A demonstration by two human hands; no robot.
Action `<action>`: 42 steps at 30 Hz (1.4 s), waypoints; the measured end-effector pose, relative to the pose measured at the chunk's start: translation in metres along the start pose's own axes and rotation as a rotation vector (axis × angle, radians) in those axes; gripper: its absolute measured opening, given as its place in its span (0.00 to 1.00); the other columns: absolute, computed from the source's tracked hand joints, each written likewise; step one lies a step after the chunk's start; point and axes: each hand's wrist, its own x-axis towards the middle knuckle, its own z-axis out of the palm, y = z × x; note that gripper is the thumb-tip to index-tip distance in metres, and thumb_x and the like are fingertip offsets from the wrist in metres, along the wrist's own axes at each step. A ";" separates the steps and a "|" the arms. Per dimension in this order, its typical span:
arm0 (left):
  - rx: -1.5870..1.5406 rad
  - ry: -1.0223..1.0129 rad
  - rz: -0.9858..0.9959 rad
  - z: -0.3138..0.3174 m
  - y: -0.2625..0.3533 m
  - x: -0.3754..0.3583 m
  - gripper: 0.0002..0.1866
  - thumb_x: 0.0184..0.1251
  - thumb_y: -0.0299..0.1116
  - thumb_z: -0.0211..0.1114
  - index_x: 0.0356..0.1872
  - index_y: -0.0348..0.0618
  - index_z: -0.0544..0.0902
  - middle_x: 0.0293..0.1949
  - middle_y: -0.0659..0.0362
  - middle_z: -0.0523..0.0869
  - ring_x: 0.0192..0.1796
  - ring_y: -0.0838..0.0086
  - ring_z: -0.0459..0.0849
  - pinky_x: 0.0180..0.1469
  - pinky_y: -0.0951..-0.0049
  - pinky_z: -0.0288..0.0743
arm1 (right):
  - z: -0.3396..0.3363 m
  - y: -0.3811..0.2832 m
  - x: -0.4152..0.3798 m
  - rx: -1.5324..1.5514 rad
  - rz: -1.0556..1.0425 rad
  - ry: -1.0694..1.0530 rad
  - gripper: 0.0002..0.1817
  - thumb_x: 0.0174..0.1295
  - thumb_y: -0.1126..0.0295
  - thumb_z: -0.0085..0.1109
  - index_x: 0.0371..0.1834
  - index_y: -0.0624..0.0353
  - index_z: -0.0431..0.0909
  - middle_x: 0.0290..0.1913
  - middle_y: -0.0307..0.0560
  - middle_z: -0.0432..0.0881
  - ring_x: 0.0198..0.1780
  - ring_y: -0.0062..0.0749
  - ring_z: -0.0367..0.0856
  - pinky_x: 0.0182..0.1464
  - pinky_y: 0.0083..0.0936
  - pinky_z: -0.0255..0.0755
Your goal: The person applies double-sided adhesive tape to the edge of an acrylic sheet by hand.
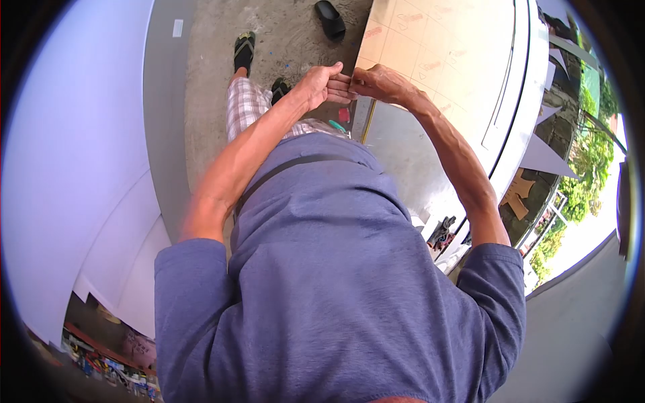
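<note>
My left hand (327, 86) is held out in front of my waist with the palm up and the fingers stretched toward the right. Close against its fingertips is my right hand (381, 83), its fingers curled together in a pinch. Whatever lies between those right fingers, if anything, is too small to make out. Both hands are raised near the left edge of a tan sheet (416, 47) with grid lines and reddish printed marks. A grey worktop (403, 138) shows below the right forearm, with a yellow strip (368, 122) along its edge.
A small red object (344, 115) and a teal item (337, 125) sit by my waist. One black slipper (330, 20) lies on the concrete floor (208, 87). Large pale panels (80, 148) stand on the left. Tan cutout pieces (517, 195) are at the right.
</note>
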 end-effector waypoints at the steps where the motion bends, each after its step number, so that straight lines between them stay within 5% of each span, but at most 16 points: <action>1: -0.023 0.000 -0.010 0.001 0.000 0.002 0.30 0.82 0.47 0.45 0.56 0.20 0.75 0.49 0.35 0.85 0.52 0.47 0.87 0.59 0.50 0.81 | -0.003 0.001 -0.001 -0.022 0.025 0.016 0.13 0.65 0.58 0.57 0.39 0.58 0.78 0.27 0.57 0.83 0.30 0.55 0.84 0.36 0.48 0.76; 8: -0.029 -0.022 -0.046 -0.009 -0.013 0.018 0.32 0.81 0.49 0.45 0.61 0.21 0.71 0.57 0.33 0.81 0.61 0.42 0.81 0.66 0.47 0.75 | -0.004 0.005 -0.017 0.049 -0.022 0.067 0.15 0.56 0.61 0.59 0.30 0.66 0.78 0.25 0.62 0.81 0.30 0.56 0.83 0.31 0.46 0.74; 16: 0.015 0.008 -0.066 -0.011 -0.009 0.017 0.28 0.81 0.45 0.45 0.58 0.21 0.74 0.57 0.31 0.80 0.66 0.40 0.76 0.70 0.42 0.69 | 0.031 0.017 0.001 -0.043 0.041 0.077 0.17 0.51 0.63 0.61 0.35 0.68 0.86 0.26 0.62 0.84 0.32 0.50 0.86 0.31 0.43 0.77; 19: 0.052 0.022 -0.083 -0.012 -0.004 0.021 0.28 0.81 0.44 0.44 0.58 0.21 0.74 0.57 0.32 0.81 0.66 0.40 0.76 0.70 0.42 0.69 | 0.030 0.012 -0.001 0.006 0.165 0.022 0.16 0.52 0.64 0.60 0.38 0.63 0.88 0.33 0.60 0.86 0.39 0.50 0.87 0.39 0.58 0.79; 24: 0.097 0.060 -0.114 -0.006 0.002 0.021 0.28 0.80 0.44 0.44 0.57 0.21 0.75 0.56 0.33 0.81 0.65 0.40 0.76 0.71 0.42 0.68 | 0.011 -0.014 -0.023 0.109 0.284 0.018 0.17 0.53 0.63 0.60 0.42 0.59 0.88 0.38 0.54 0.88 0.47 0.50 0.86 0.43 0.99 0.51; 29: 0.117 0.057 -0.126 -0.010 0.005 0.024 0.26 0.80 0.44 0.46 0.53 0.23 0.77 0.55 0.31 0.82 0.64 0.39 0.77 0.71 0.42 0.68 | 0.039 0.014 0.008 -0.001 0.192 0.039 0.18 0.58 0.61 0.59 0.41 0.63 0.88 0.36 0.60 0.88 0.42 0.52 0.88 0.45 0.60 0.79; 32: 0.075 0.085 -0.139 -0.007 0.005 0.023 0.25 0.79 0.43 0.48 0.51 0.25 0.78 0.54 0.31 0.82 0.63 0.39 0.78 0.70 0.41 0.69 | 0.026 0.005 -0.005 -0.014 0.132 0.068 0.18 0.59 0.60 0.58 0.39 0.67 0.87 0.33 0.62 0.87 0.38 0.52 0.88 0.38 0.43 0.79; 35: 0.085 0.069 -0.119 -0.007 0.001 0.022 0.25 0.79 0.44 0.48 0.52 0.26 0.78 0.53 0.32 0.83 0.62 0.39 0.79 0.69 0.41 0.70 | 0.020 0.001 -0.015 -0.006 0.061 0.192 0.15 0.51 0.64 0.60 0.27 0.69 0.84 0.22 0.60 0.82 0.26 0.46 0.85 0.28 0.42 0.76; 42: 0.060 0.040 -0.109 0.005 -0.003 0.013 0.25 0.80 0.45 0.48 0.56 0.29 0.76 0.52 0.39 0.85 0.58 0.46 0.83 0.64 0.48 0.76 | 0.018 0.012 -0.006 0.081 0.061 0.053 0.15 0.56 0.63 0.58 0.33 0.65 0.83 0.27 0.65 0.83 0.30 0.55 0.85 0.31 0.45 0.77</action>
